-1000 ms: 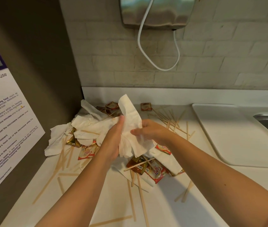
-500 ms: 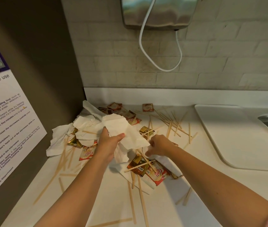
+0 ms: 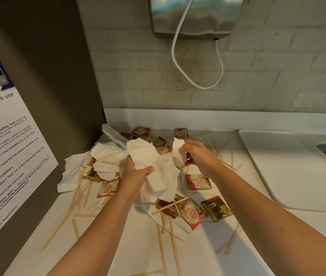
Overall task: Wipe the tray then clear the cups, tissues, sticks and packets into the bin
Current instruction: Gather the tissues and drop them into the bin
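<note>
Lifted since before, one limp, light tissue [image 3: 178,150] is pinched by the right hand [image 3: 200,156], while the wad [image 3: 159,176], judged best crushed together, is clutched by the left hand [image 3: 136,174].

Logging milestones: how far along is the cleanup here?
Done: the tray looks clean, likely wiped. In hand: the left hand grips a tissue wad, the right hand pinches a smaller tissue. Left: loose tissues, packets and sticks lie on the counter. No cups or bin in view.
</note>
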